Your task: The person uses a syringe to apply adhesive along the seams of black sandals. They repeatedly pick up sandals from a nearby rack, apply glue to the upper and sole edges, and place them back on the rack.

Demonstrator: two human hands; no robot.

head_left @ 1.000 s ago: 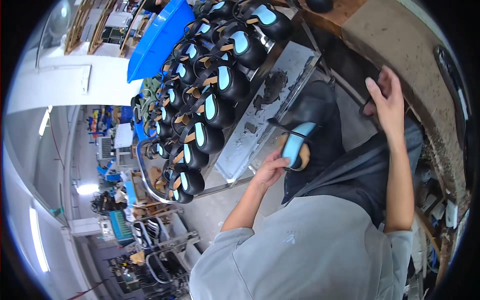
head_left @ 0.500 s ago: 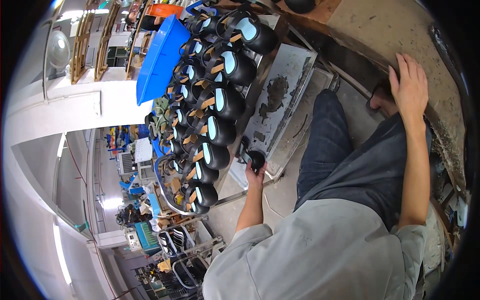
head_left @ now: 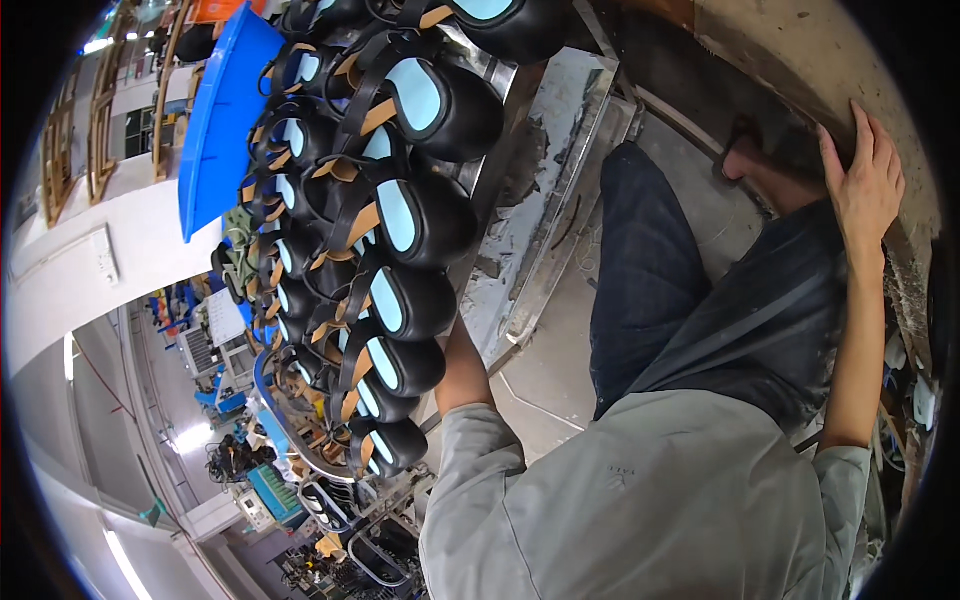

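Black shoes (head_left: 425, 222) with light blue insoles and tan-lined straps stand in close rows on a rack at the left. My left forearm (head_left: 466, 375) reaches in behind the near row. The shoes hide my left hand, so its fingers and anything in them are out of sight. My right hand (head_left: 868, 195) rests on the edge of a worn brown worktop (head_left: 775, 45) at the right, its fingers stretched out and apart, holding nothing.
A large blue plastic basin (head_left: 222, 130) stands beyond the shoes. A scuffed grey metal shelf (head_left: 535, 205) lies low beside the rack. My legs (head_left: 655, 270) are between rack and worktop. Machines and a metal cart (head_left: 380, 545) stand farther left.
My left hand, which held a black shoe low beside the rack, has gone behind the rows. The rack looms closer after my view shifted. My right hand stays at the worktop edge.
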